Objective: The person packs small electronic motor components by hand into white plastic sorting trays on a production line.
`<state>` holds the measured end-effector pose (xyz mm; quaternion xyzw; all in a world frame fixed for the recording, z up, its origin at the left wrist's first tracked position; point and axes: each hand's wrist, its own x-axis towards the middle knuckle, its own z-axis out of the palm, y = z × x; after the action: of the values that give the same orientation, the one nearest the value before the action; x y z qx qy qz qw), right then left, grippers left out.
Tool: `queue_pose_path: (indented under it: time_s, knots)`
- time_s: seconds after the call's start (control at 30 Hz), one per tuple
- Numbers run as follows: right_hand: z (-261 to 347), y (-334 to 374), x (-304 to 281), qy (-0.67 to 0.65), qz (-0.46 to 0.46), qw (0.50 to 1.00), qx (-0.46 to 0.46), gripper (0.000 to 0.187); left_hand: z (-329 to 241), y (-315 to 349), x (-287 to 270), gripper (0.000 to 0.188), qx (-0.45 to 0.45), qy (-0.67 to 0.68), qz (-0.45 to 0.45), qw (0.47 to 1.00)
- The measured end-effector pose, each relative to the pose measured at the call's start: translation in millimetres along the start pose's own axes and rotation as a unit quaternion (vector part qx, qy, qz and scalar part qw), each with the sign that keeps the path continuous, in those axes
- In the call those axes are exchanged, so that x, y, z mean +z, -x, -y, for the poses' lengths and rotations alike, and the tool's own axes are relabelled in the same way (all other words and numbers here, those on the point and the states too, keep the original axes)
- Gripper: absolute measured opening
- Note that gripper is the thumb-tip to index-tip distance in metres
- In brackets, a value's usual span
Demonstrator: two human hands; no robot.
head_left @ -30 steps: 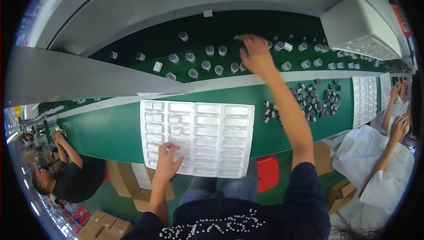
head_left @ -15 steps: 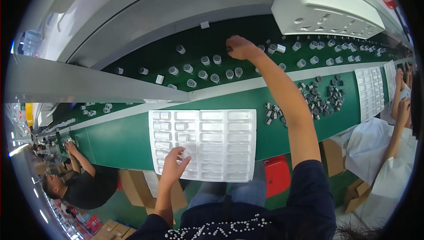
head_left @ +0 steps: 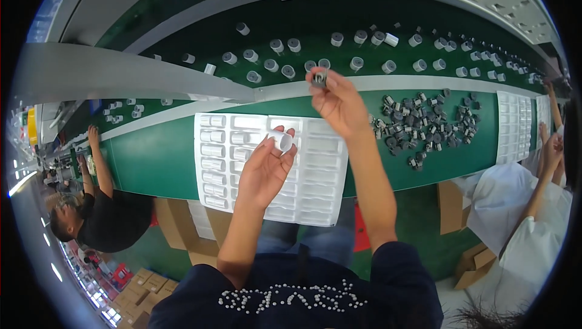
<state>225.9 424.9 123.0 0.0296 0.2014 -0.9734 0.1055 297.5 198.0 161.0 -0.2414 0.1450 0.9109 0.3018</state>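
My left hand (head_left: 265,174) is above the tray, its fingers curled round a short white plastic cylinder (head_left: 282,142) whose hollow open end is tilted up to the right. In my right hand (head_left: 343,106), just up and to the right of it, thumb and fingertips pinch a small dark grey part (head_left: 319,79) with a metallic middle. The two pieces are apart. Below lies a white moulded tray (head_left: 322,174) with rows of compartments. White cylinders (head_left: 213,149) fill its left column, and several more lie in the second column, partly hidden by my left hand.
A heap of small dark grey and metallic parts (head_left: 431,124) lies on the green table to the right. Beyond a pale rail (head_left: 412,80), many white cylinders with grey tops (head_left: 361,37) stand on a dark green surface. Another white tray (head_left: 515,126) lies farther right. People work at both sides.
My right hand has come back toward me from the far green surface, with the dark grey part in its fingers. My left hand has lifted the white cylinder from the tray's second column.
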Motion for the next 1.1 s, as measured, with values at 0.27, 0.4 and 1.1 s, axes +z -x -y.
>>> queue_pose_path:
  time_s: [0.27, 0.4, 1.1]
  knots:
    - [-27.0, 79.1, 53.2, 0.260, -0.173, 0.940, -0.139, 0.043, 12.7, -2.6, 22.5, 0.038, 0.046, -0.047, -0.002, 0.998]
    - [-28.3, 102.8, 48.5, 0.451, -0.120, 0.861, -0.205, 0.044, 19.8, -6.2, 23.4, 0.037, 0.081, -0.123, -0.017, 0.989]
    - [-60.2, 88.8, 37.9, 0.718, -0.053, 0.636, -0.277, 0.038, 28.1, -17.8, 20.6, 0.051, 0.160, -0.392, -0.066, 0.904]
